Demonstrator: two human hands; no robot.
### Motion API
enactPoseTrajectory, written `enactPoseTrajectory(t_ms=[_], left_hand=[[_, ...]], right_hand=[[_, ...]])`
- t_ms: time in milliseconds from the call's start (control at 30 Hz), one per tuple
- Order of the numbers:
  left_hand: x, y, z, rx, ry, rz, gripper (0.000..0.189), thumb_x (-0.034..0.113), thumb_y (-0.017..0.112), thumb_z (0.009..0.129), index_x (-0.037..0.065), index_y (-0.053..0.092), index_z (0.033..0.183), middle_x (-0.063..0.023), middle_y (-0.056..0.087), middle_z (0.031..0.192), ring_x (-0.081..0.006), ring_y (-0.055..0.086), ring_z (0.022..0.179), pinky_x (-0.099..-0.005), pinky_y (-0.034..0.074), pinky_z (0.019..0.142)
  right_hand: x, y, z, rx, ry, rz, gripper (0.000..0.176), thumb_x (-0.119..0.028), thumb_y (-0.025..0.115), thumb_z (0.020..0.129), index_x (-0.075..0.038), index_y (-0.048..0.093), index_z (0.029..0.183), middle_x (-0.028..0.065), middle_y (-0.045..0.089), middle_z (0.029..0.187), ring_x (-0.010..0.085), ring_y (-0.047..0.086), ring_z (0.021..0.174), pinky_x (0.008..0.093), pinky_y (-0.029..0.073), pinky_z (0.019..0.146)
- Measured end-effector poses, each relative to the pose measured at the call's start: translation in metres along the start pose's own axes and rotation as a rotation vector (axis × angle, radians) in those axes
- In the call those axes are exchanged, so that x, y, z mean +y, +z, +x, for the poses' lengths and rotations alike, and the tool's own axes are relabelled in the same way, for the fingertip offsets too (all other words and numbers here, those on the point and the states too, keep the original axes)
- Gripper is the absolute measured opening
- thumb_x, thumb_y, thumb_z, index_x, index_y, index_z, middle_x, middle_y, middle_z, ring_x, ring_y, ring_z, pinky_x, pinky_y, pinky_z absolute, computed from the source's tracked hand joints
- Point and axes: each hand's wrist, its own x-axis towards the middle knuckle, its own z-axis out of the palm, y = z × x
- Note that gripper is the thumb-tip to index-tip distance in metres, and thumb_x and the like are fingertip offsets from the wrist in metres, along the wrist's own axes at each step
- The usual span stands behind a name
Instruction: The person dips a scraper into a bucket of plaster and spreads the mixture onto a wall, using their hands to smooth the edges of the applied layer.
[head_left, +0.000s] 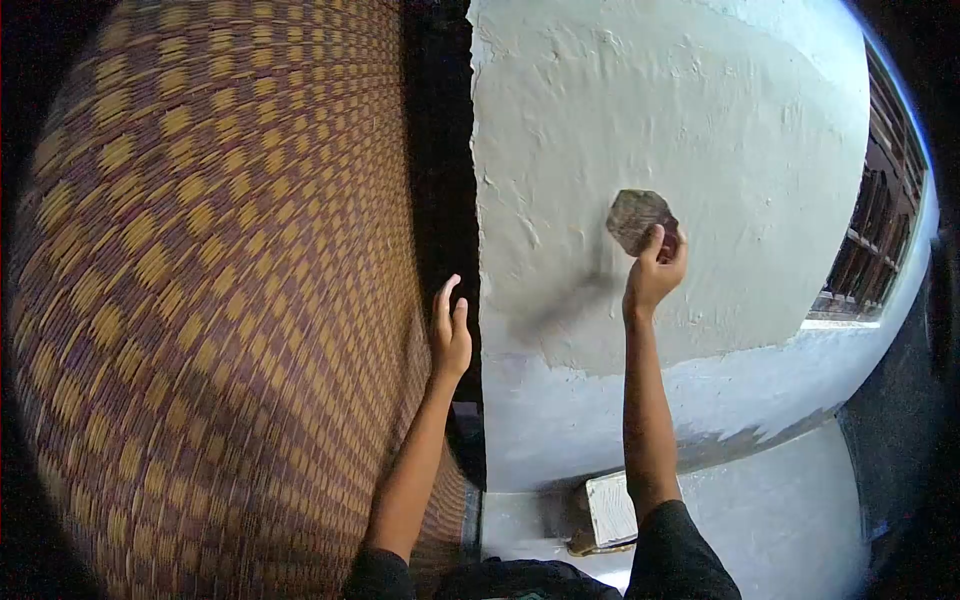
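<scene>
My right hand [655,278] pinches a flat, brownish-grey piece [636,220] with an angular outline between thumb and fingers. It overlaps the wall [560,130], whose wide coat of off-white plaster shows ridges and bumps. A soft shadow of the hand falls on the wall to its left. My left hand [452,335] is raised beside the wall's left edge, in front of a dark gap. Its fingers are apart and hold nothing.
A brown and yellow woven mat [200,270] hangs along the left side. On the right is a barred window [872,215]. Low by the wall, partly behind my right arm, stands a box-like thing with a white top [610,508] on the pale floor [790,500].
</scene>
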Motion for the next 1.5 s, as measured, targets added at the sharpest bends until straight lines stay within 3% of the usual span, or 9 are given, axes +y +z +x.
enactPoseTrajectory(t_ms=[200, 433, 500, 700, 933, 1033, 1267, 1367, 1500], left_hand=[[0.024, 0.024, -0.005, 0.002, 0.008, 0.039, 0.041, 0.019, 0.041, 0.101, 0.001, 0.044, 0.137, -0.0165, 0.047, 0.139, -0.0314, 0.042, 0.131, -0.0408, 0.031, 0.110], [0.031, 0.026, -0.015, 0.025, 0.038, 0.087, 0.043, 0.021, 0.042, 0.100, 0.000, 0.044, 0.137, -0.0170, 0.047, 0.139, -0.0323, 0.042, 0.131, -0.0410, 0.031, 0.110], [0.037, 0.035, -0.018, 0.031, 0.021, 0.115, 0.043, 0.022, 0.042, 0.100, 0.000, 0.044, 0.137, -0.0168, 0.047, 0.139, -0.0321, 0.042, 0.131, -0.0410, 0.031, 0.110], [0.077, 0.080, -0.038, -0.012, -0.070, 0.087, 0.042, 0.018, 0.043, 0.099, 0.001, 0.045, 0.137, -0.0161, 0.047, 0.140, -0.0315, 0.042, 0.131, -0.0405, 0.032, 0.109], [0.065, 0.084, -0.068, -0.005, -0.052, 0.149, 0.041, 0.016, 0.044, 0.099, 0.002, 0.045, 0.137, -0.0158, 0.047, 0.139, -0.0315, 0.042, 0.131, -0.0409, 0.032, 0.109], [0.076, 0.087, -0.072, -0.018, -0.075, 0.155, 0.041, 0.016, 0.044, 0.099, 0.002, 0.045, 0.137, -0.0160, 0.047, 0.139, -0.0316, 0.042, 0.131, -0.0412, 0.032, 0.109], [0.072, 0.115, -0.083, -0.073, -0.131, 0.106, 0.041, 0.016, 0.042, 0.098, 0.002, 0.045, 0.137, -0.0167, 0.048, 0.138, -0.0321, 0.043, 0.131, -0.0410, 0.032, 0.110], [0.065, 0.118, -0.093, -0.091, -0.166, 0.093, 0.041, 0.016, 0.042, 0.098, 0.001, 0.045, 0.137, -0.0170, 0.048, 0.138, -0.0317, 0.043, 0.131, -0.0408, 0.031, 0.110], [0.055, 0.126, -0.110, -0.090, -0.197, 0.080, 0.041, 0.015, 0.043, 0.098, 0.001, 0.045, 0.137, -0.0172, 0.049, 0.138, -0.0310, 0.043, 0.131, -0.0404, 0.031, 0.110]], right_hand=[[0.002, -0.001, -0.061, -0.643, -0.569, -0.291, 0.017, -0.010, 0.064, 0.090, -0.004, 0.067, 0.106, 0.0143, 0.068, 0.088, 0.0227, 0.063, 0.076, 0.0344, 0.048, 0.069], [-0.002, -0.040, 0.032, 0.101, 0.047, -0.127, 0.024, -0.012, 0.061, 0.092, 0.004, 0.065, 0.109, 0.0117, 0.068, 0.093, 0.0205, 0.061, 0.079, 0.0323, 0.049, 0.074], [0.008, -0.051, 0.033, -0.023, 0.061, -0.069, 0.025, -0.013, 0.063, 0.092, 0.003, 0.064, 0.111, 0.0109, 0.068, 0.093, 0.0192, 0.061, 0.082, 0.0310, 0.048, 0.074], [0.023, -0.042, -0.021, -0.746, -0.558, -0.200, 0.022, -0.005, 0.068, 0.082, -0.007, 0.065, 0.103, 0.0091, 0.062, 0.078, 0.0258, 0.054, 0.069, 0.0358, 0.041, 0.069], [0.046, -0.110, 0.095, 0.125, 0.022, -0.283, 0.017, -0.015, 0.064, 0.091, 0.001, 0.067, 0.099, 0.0094, 0.066, 0.084, 0.0169, 0.058, 0.073, 0.0315, 0.046, 0.067], [0.031, -0.125, 0.092, 0.214, 0.061, -0.140, 0.017, -0.014, 0.062, 0.092, 0.001, 0.066, 0.100, 0.0091, 0.066, 0.086, 0.0158, 0.056, 0.074, 0.0305, 0.046, 0.067], [0.025, -0.099, -0.017, -0.771, -0.482, -0.214, 0.019, -0.004, 0.066, 0.082, -0.009, 0.068, 0.099, 0.0015, 0.065, 0.080, 0.0205, 0.054, 0.069, 0.0329, 0.038, 0.069], [0.055, -0.112, 0.013, -0.589, -0.400, -0.220, 0.026, 0.001, 0.065, 0.076, -0.006, 0.067, 0.101, 0.0094, 0.067, 0.086, 0.0271, 0.058, 0.073, 0.0364, 0.043, 0.070], [0.082, -0.174, 0.090, -0.031, 0.028, -0.325, 0.021, -0.012, 0.066, 0.090, 0.002, 0.065, 0.105, 0.0107, 0.067, 0.089, 0.0183, 0.061, 0.078, 0.0315, 0.048, 0.070]])
